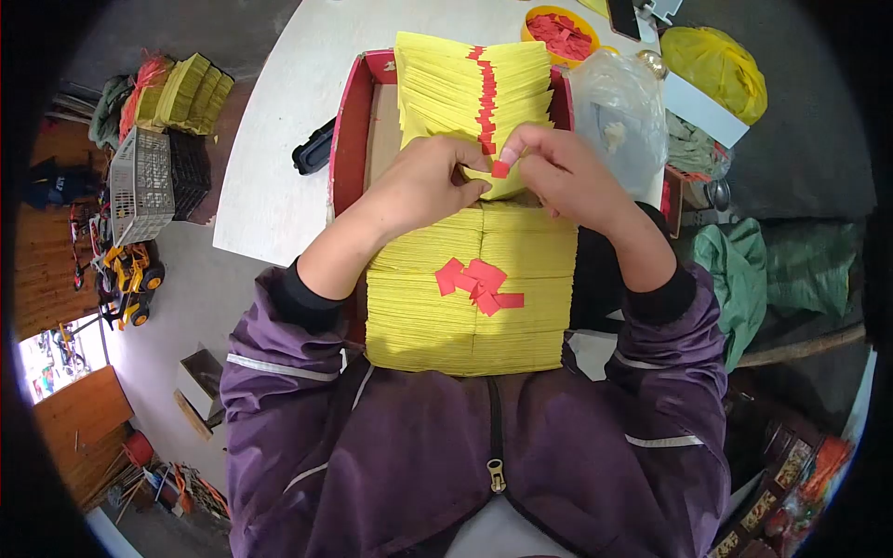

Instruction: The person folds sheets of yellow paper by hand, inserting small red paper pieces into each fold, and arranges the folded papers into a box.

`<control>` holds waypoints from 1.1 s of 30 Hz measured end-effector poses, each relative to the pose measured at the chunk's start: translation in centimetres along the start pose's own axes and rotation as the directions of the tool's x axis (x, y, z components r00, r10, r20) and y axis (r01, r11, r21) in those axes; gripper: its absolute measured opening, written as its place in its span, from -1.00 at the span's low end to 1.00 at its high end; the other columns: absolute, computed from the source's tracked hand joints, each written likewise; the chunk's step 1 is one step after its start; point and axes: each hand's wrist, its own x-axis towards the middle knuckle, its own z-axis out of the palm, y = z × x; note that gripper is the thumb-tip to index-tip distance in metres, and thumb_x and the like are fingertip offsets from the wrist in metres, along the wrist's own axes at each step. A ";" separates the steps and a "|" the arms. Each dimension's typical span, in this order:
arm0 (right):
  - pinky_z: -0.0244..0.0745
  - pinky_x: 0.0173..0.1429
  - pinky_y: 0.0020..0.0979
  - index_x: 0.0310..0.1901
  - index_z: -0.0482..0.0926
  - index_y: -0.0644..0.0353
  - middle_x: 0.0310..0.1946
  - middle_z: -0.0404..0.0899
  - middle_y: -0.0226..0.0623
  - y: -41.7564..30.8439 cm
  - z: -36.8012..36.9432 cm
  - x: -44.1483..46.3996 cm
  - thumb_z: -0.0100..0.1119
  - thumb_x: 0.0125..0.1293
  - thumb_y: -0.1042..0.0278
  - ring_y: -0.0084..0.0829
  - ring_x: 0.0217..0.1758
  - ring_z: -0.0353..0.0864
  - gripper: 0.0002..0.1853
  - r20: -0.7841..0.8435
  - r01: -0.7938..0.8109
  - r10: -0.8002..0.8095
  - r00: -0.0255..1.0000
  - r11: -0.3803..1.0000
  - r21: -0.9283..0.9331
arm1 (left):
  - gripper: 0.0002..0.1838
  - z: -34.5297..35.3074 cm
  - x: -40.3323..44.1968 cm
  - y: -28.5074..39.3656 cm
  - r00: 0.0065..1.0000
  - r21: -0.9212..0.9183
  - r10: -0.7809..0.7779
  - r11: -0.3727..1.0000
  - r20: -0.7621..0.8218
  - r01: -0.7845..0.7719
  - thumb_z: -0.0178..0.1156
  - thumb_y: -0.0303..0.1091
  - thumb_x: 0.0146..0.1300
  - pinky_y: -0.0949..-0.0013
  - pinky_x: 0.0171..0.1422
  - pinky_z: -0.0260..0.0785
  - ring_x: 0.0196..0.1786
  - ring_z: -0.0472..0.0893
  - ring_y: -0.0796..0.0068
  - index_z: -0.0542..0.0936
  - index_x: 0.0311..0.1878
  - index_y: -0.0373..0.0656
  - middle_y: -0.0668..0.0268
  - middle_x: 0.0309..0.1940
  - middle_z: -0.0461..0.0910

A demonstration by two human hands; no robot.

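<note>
My right hand (567, 177) pinches a small red paper piece (500, 169) between thumb and finger, over the near end of a fanned row of yellow paper sheets (442, 84). A line of red pieces (486, 93) runs down the middle of that row. My left hand (433, 179) is beside it, thumb and index finger closed at a yellow sheet's edge. Below both hands lies a thick stack of yellow folded paper (419, 316), with several loose red pieces (484, 279) on top. The row rests in a red-edged box (350, 139).
A yellow bowl of red pieces (558, 35), a phone (623, 17) and a clear plastic bag (619, 121) are on the white table (279, 121). A black case (314, 149) lies left of the box. Grey crates (141, 186) and toy vehicles (130, 274) stand farther left.
</note>
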 end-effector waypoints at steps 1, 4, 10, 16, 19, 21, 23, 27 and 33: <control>0.21 -0.34 -0.61 -0.14 0.66 0.18 -0.53 0.50 -0.49 0.1 0.1 0.1 0.02 0.38 0.43 -0.61 -0.48 0.33 -0.80 0.000 -0.002 0.002 1.000 1.000 0.002 | -0.78 0.0 -0.1 0.1 1.000 -0.001 -0.001 1.000 0.003 0.001 0.44 -0.51 0.29 0.45 -0.23 0.49 -0.34 0.62 0.48 0.75 -0.03 -0.40 0.19 -0.26 0.76; 0.25 -0.32 -0.57 -0.16 0.67 0.18 -0.54 0.50 -0.48 0.5 0.7 0.7 -0.02 0.37 0.42 -0.59 -0.45 0.35 -0.78 -0.009 0.132 -0.136 0.991 0.977 -0.167 | -0.81 -0.2 -0.5 0.8 1.000 -0.031 -0.018 0.999 0.013 0.018 0.41 -0.52 0.30 0.47 -0.25 0.47 -0.36 0.60 0.49 0.75 -0.07 -0.40 0.20 -0.28 0.76; 0.28 -0.29 -0.53 -0.15 0.64 0.16 -0.51 0.48 -0.47 0.4 0.7 0.6 -0.01 0.38 0.46 -0.57 -0.42 0.37 -0.81 -0.001 0.142 -0.146 0.989 0.961 -0.238 | -0.85 -0.2 -0.7 1.0 0.998 -0.052 -0.062 0.997 0.014 0.063 0.38 -0.53 0.30 0.49 -0.28 0.45 -0.38 0.58 0.52 0.76 -0.12 -0.40 0.23 -0.28 0.76; 0.31 -0.31 -0.50 -0.06 0.54 0.11 -0.38 0.52 -0.46 1.8 1.6 0.6 0.11 0.36 0.49 -0.58 -0.44 0.40 -0.84 -0.124 0.296 -0.321 0.939 0.937 -0.183 | -0.86 -0.3 -0.7 0.6 0.999 -0.036 -0.019 0.999 -0.051 0.017 0.36 -0.52 0.31 0.49 -0.31 0.43 -0.41 0.56 0.53 0.78 -0.14 -0.40 0.25 -0.31 0.75; 0.46 -0.18 -0.34 -0.02 0.46 0.12 -0.27 0.60 -0.35 1.5 2.4 -0.1 0.20 0.29 0.47 -0.33 -0.30 0.59 -0.76 -0.181 0.323 -0.383 0.906 0.901 -0.289 | -0.89 -1.1 -1.0 1.9 0.998 0.001 -0.045 0.999 -0.047 0.045 0.34 -0.54 0.32 0.49 -0.33 0.41 -0.41 0.57 0.54 0.73 -0.14 -0.39 0.27 -0.35 0.73; 0.51 -0.13 -0.29 -0.01 0.43 0.13 -0.23 0.63 -0.32 1.5 2.5 -0.3 0.23 0.27 0.47 -0.24 -0.25 0.65 -0.72 -0.201 0.328 -0.403 0.893 0.887 -0.325 | -0.89 -1.0 -1.2 2.2 0.998 0.014 -0.051 0.999 -0.044 0.052 0.33 -0.55 0.33 0.48 -0.34 0.41 -0.42 0.57 0.54 0.72 -0.15 -0.38 0.27 -0.37 0.72; 0.52 -0.11 -0.27 0.02 0.40 0.11 -0.19 0.63 -0.31 1.7 2.5 -0.2 0.25 0.28 0.45 -0.23 -0.21 0.67 -0.68 -0.206 0.283 -0.352 0.913 0.910 -0.301 | -0.93 -0.8 -1.5 2.5 0.992 -0.112 -0.035 0.993 -0.125 0.021 0.31 -0.57 0.33 0.48 -0.35 0.39 -0.42 0.57 0.55 0.67 -0.15 -0.34 0.28 -0.41 0.70; 0.54 -0.09 -0.25 0.04 0.37 0.10 -0.15 0.63 -0.30 2.0 2.7 -0.1 0.27 0.29 0.43 -0.21 -0.17 0.69 -0.65 -0.210 0.248 -0.312 0.927 0.927 -0.282 | -0.92 -0.7 -1.5 2.8 0.983 -0.171 0.002 0.985 -0.182 -0.033 0.29 -0.60 0.34 0.47 -0.37 0.38 -0.42 0.57 0.56 0.60 -0.15 -0.28 0.29 -0.43 0.68; 0.54 -0.10 -0.21 0.04 0.38 0.10 -0.17 0.63 -0.30 2.0 3.0 -0.5 0.28 0.29 0.43 -0.20 -0.19 0.69 -0.66 -0.218 0.285 -0.360 0.907 0.907 -0.311 | -0.87 -1.4 -1.8 3.8 0.992 0.026 0.083 0.996 -0.093 -0.081 0.29 -0.62 0.33 0.44 -0.37 0.37 -0.42 0.58 0.53 0.56 -0.13 -0.24 0.26 -0.38 0.68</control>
